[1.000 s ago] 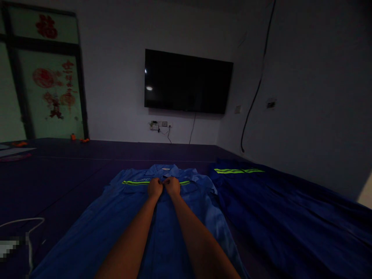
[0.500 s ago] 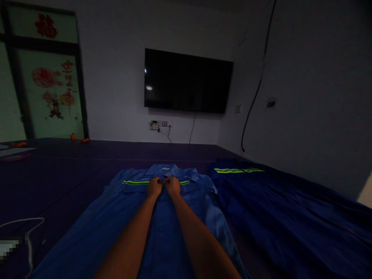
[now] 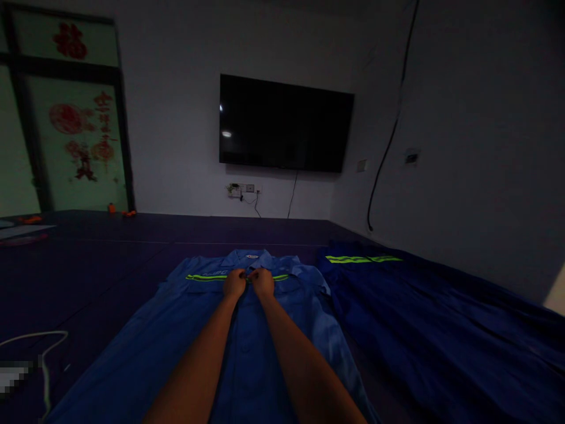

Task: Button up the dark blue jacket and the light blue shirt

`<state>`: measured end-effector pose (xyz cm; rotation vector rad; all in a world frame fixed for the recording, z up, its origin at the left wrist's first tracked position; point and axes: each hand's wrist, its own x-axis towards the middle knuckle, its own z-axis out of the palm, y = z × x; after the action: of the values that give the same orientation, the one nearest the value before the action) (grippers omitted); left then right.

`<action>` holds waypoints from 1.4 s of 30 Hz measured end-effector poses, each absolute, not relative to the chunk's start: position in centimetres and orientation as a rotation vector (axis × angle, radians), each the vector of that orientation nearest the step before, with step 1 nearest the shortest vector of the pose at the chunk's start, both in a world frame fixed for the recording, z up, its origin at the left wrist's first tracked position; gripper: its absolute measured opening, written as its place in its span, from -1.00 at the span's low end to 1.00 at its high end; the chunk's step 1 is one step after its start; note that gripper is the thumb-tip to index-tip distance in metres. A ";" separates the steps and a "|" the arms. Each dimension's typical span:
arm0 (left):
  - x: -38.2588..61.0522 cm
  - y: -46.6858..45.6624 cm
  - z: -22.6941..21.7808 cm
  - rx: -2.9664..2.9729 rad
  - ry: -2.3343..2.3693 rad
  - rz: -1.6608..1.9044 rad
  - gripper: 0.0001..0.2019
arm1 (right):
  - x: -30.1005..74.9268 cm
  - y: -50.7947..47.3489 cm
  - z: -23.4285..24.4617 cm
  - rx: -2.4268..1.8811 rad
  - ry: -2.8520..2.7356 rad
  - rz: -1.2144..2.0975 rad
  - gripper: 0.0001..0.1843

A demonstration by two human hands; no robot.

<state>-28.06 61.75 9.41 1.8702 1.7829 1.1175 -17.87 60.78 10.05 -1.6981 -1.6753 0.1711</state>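
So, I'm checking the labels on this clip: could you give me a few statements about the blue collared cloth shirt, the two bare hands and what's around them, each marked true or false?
1. The bare left hand and bare right hand are at the upper front of the blue collared cloth shirt. True.
2. The dark blue cloth garment lies to the left of the shirt. False: it lies to the right.
3. Both garments bear yellow-green stripes. True.
4. The hands are far apart, at opposite edges of the shirt. False: they are close together, near its middle.
5. The flat black rectangular television is on the pale wall. True.
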 end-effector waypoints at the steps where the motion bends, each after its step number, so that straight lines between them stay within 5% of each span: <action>1: -28.1 61.7 9.4 1.871 1.782 1.117 -0.70 | -17.9 60.8 10.0 -1.700 -1.674 0.173 -0.80; 42: -28.5 61.9 9.3 1.875 1.704 1.141 -0.67 | -18.0 60.2 10.6 -1.798 -1.670 0.129 -0.89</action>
<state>-28.48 61.95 9.31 1.8749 1.7037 1.1412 -17.97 60.22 10.59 -1.7982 -1.6698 0.1292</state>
